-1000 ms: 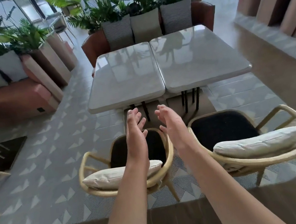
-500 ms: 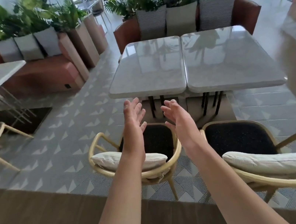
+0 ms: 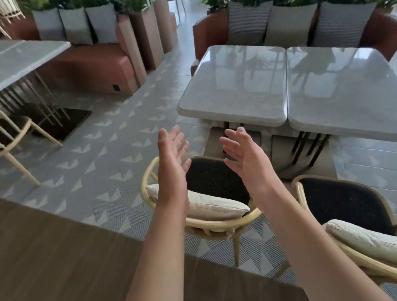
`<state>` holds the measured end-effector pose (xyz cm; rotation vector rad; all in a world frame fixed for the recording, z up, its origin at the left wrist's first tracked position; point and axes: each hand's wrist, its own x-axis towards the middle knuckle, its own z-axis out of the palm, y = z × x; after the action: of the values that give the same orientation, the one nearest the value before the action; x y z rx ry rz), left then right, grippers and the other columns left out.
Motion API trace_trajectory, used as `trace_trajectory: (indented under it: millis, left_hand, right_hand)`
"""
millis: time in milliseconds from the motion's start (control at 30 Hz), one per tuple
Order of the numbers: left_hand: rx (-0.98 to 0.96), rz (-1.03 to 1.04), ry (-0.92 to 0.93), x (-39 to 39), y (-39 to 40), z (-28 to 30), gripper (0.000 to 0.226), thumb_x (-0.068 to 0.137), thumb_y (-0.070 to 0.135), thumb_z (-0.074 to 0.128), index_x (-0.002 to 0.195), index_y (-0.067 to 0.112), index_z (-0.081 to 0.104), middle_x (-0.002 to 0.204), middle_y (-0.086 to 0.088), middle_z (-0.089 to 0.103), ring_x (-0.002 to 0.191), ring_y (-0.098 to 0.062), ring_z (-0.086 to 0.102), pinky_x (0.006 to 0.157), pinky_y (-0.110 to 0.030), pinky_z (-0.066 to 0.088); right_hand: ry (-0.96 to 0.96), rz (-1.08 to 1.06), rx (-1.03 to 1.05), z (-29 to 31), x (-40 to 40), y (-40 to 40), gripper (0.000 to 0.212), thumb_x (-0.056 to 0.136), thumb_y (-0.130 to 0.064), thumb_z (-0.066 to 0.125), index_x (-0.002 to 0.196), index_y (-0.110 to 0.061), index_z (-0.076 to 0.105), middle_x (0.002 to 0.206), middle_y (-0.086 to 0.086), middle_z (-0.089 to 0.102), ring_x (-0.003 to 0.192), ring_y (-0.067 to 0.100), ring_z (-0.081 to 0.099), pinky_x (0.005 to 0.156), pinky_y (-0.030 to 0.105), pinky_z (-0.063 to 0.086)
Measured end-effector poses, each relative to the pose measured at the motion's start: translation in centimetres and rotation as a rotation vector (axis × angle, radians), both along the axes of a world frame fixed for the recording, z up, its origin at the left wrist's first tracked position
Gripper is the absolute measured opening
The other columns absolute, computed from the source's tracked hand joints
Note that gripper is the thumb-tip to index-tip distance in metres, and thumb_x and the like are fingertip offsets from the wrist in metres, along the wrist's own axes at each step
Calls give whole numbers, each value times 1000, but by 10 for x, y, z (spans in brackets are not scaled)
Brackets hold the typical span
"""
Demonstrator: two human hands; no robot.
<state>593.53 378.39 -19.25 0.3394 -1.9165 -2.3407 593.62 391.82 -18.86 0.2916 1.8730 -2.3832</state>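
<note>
Left hand point(image 3: 172, 165) and right hand point(image 3: 246, 158), fingers spread and holding nothing, hover above a chair point(image 3: 211, 174); table point(image 3: 234, 87) at one o'clock.

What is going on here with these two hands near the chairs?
A person holds both bare hands out in front, palms facing each other, fingers relaxed. The left hand and the right hand grip nothing and touch nothing. They hang in view over a pale cane armchair with a black seat and a cream cushion, which stands before two grey stone-topped tables pushed together.
</note>
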Motion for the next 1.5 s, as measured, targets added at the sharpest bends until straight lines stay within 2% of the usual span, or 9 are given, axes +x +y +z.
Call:
trace_trajectory:
  millis: [300, 400, 600, 733, 867, 1067, 1167, 1300, 1500]
  left_hand:
    - [14, 54, 20, -8, -105, 7, 65, 104, 61, 14, 151, 27, 43, 155, 4, 46, 137, -10, 48, 120, -45, 32]
    - [-12, 54, 27, -11, -152, 13, 64, 104, 61, 14, 152, 29, 42, 157, 5, 44, 138, -10, 47, 119, -40, 33]
    - [-25, 138, 21, -8, -262, 16, 65, 104, 62, 14, 151, 30, 44, 155, 6, 46, 136, -8, 48, 121, -45, 30]
    - [-6, 270, 10, 13, -341, 14, 64, 102, 66, 16, 150, 33, 44, 154, 10, 46, 127, 0, 50, 121, -42, 30]
    - [13, 469, -1, 47, -415, 17, 63, 104, 62, 17, 149, 31, 47, 152, 9, 50, 131, -4, 51, 120, -44, 31]
    - [37, 711, -8, 100, -502, 15, 61, 105, 60, 19, 150, 29, 45, 153, 8, 49, 135, -6, 50, 120, -43, 31]
    - [45, 823, -17, 119, -545, 11, 61, 105, 60, 20, 151, 29, 45, 152, 8, 49, 134, -5, 51, 120, -43, 33]
    - [51, 909, -10, 117, -599, 7, 62, 105, 60, 19, 151, 29, 45, 152, 8, 50, 134, -6, 51, 120, -43, 33]
    - [18, 983, -18, 63, -683, 12, 61, 104, 61, 20, 151, 29, 45, 151, 9, 50, 133, -5, 52, 119, -43, 34]
  right_hand:
    - [22, 70, 23, 9, -10, -101, 48, 105, -41, 38, 144, -17, 50, 144, 2, 55, 135, 14, 48, 117, 39, 36]
    - [37, 92, 16, 15, -16, -146, 49, 105, -41, 38, 145, -17, 49, 146, 2, 54, 136, 17, 47, 118, 39, 35]
    - [77, 198, 5, 17, -27, -258, 52, 106, -43, 33, 148, -15, 45, 150, 4, 50, 139, 18, 45, 120, 41, 31]
    - [86, 343, 8, 14, -26, -342, 51, 105, -45, 34, 146, -18, 48, 147, 0, 53, 137, 17, 48, 118, 39, 34]
    - [106, 515, 8, 17, -21, -424, 51, 106, -47, 32, 145, -20, 50, 144, -3, 55, 134, 14, 50, 115, 34, 37]
    - [90, 748, -13, 8, -1, -537, 46, 106, -47, 35, 139, -22, 56, 135, -8, 63, 128, 8, 55, 116, 41, 38]
    - [139, 820, -14, 3, 8, -587, 41, 105, -47, 38, 135, -28, 60, 132, -12, 65, 127, 3, 55, 116, 41, 38]
    - [196, 903, -37, 2, -2, -647, 40, 107, -43, 36, 136, -29, 59, 134, -14, 63, 127, 0, 54, 116, 36, 38]
    - [167, 993, -35, -1, -60, -749, 43, 106, -44, 36, 136, -25, 60, 133, -12, 64, 126, 0, 55, 114, 36, 40]
